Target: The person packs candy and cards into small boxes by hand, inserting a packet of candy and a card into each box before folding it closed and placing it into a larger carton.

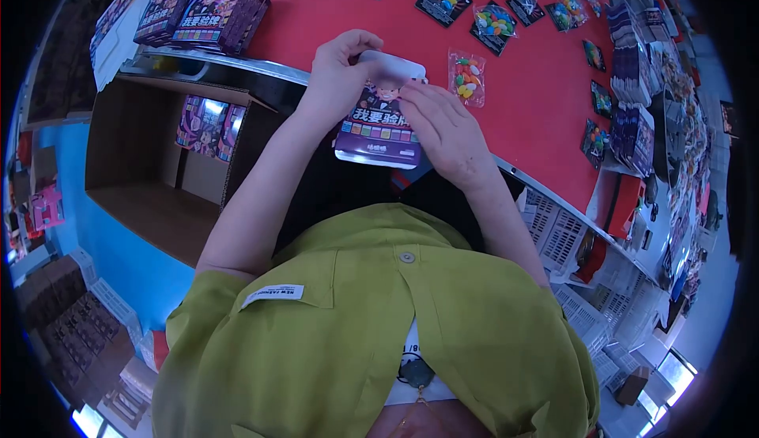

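Note:
A flat-looking purple printed card box is between my hands at the table's front edge, its white flap standing out at the far end. My left hand is closed at the box's upper left, fingers curled and thumb by the flap. On the other side, my right hand grips the right edge, its fingers lying across the printed front. Whether anything is inside the box is hidden. Just beyond my right hand lies a clear packet of coloured candies on the red table.
Finished-looking purple boxes stand stacked at the back left. Several candy packets on black cards lie across the table's far side. Stacks of flat purple cartons line the right. Below left, an open cardboard carton holds a few purple boxes.

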`<action>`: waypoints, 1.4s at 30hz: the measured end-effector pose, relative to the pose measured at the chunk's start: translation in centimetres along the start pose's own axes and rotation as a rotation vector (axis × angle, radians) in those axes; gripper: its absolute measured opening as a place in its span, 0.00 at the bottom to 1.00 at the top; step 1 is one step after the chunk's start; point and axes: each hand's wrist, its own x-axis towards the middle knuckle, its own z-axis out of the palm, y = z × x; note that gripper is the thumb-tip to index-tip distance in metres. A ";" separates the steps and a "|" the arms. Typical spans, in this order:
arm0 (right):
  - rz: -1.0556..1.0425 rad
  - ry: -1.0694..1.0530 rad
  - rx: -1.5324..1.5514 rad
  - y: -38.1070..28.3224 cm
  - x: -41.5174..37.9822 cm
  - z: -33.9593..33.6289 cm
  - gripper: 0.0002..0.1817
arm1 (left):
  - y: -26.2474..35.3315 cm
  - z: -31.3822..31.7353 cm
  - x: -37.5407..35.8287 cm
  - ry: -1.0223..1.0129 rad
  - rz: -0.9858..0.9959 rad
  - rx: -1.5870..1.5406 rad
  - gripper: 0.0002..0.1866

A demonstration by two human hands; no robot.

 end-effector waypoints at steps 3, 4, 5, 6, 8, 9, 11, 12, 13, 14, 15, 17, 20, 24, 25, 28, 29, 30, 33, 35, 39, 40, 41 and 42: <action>0.192 0.043 0.212 0.2 -0.4 0.2 0.21 | 0.2 -0.5 -0.8 0.026 0.012 -0.033 0.09; 0.349 -0.036 0.340 0.2 -0.2 -0.3 0.21 | 0.7 -0.8 -1.4 -0.029 0.057 -0.223 0.11; 0.506 -0.119 0.469 0.2 0.1 -0.8 0.21 | 0.9 -0.9 -2.0 -0.082 0.101 -0.415 0.13; 0.508 -0.119 0.469 0.4 0.7 -1.2 0.21 | 0.5 -0.9 -2.3 -0.171 0.227 -0.437 0.17; 0.799 -0.292 0.575 1.1 2.2 -1.6 0.22 | -0.8 -0.3 -3.0 -0.016 0.239 -0.451 0.17; 0.798 -0.291 0.574 1.6 2.3 -1.2 0.22 | -0.7 0.2 -3.1 0.143 0.252 -0.466 0.17; 0.772 -0.227 0.711 2.3 2.3 -0.2 0.24 | 0.0 0.6 -2.8 0.175 0.211 -0.462 0.16; 0.768 -0.228 0.707 2.3 2.2 -0.1 0.24 | 0.7 0.7 -2.6 0.207 0.166 -0.458 0.15; 0.755 -0.137 0.777 2.2 2.1 0.1 0.25 | 1.1 0.7 -2.3 0.210 0.168 -0.461 0.15; 0.740 -0.046 0.849 2.1 2.1 0.2 0.26 | 1.4 0.5 -1.8 0.193 0.133 -0.450 0.13; 0.735 -0.050 0.852 1.8 2.3 0.0 0.26 | 1.8 0.3 -1.5 0.178 0.098 -0.438 0.11; 0.669 0.211 1.137 1.2 2.5 -0.7 0.23 | 2.7 0.6 -1.3 0.194 0.073 -0.391 0.11; 0.804 0.239 1.456 1.4 2.9 -0.2 0.18 | 2.6 0.2 -0.8 0.139 0.046 -0.324 0.11; 0.920 0.414 1.686 0.7 3.8 0.7 0.14 | 2.1 -0.1 -1.0 0.040 0.263 -0.304 0.14; 0.827 0.421 1.354 0.8 3.8 0.6 0.15 | 2.1 -0.5 -1.1 0.042 0.259 -0.301 0.14; 0.445 0.358 0.600 2.1 3.0 0.5 0.15 | 1.9 -2.2 -1.0 -0.039 0.446 -0.092 0.12; 0.161 0.282 0.177 2.4 2.6 0.5 0.15 | 1.9 -2.9 -0.9 -0.058 0.617 0.196 0.13; 0.163 0.279 0.179 2.3 2.5 0.2 0.15 | 1.8 -3.2 -1.0 -0.076 0.780 0.488 0.15; 0.126 0.246 0.119 1.9 2.9 -0.2 0.17 | 2.1 -3.3 -1.5 -0.074 0.790 0.483 0.16; 0.274 0.349 0.387 1.4 3.0 0.6 0.16 | 2.7 -3.2 -1.5 -0.082 0.740 0.411 0.15; 0.388 0.285 0.499 1.0 3.3 -0.4 0.14 | 3.0 -3.0 -1.2 -0.082 0.639 0.305 0.10; 0.409 0.269 0.537 1.2 3.3 -0.5 0.13 | 3.0 -2.9 -1.2 -0.084 0.639 0.305 0.10; 0.429 0.253 0.574 1.3 3.3 -0.6 0.12 | 3.0 -2.8 -1.3 -0.068 0.603 0.275 0.09; 0.429 0.255 0.572 1.4 3.4 -0.5 0.12 | 3.1 -2.8 -1.3 -0.053 0.568 0.247 0.09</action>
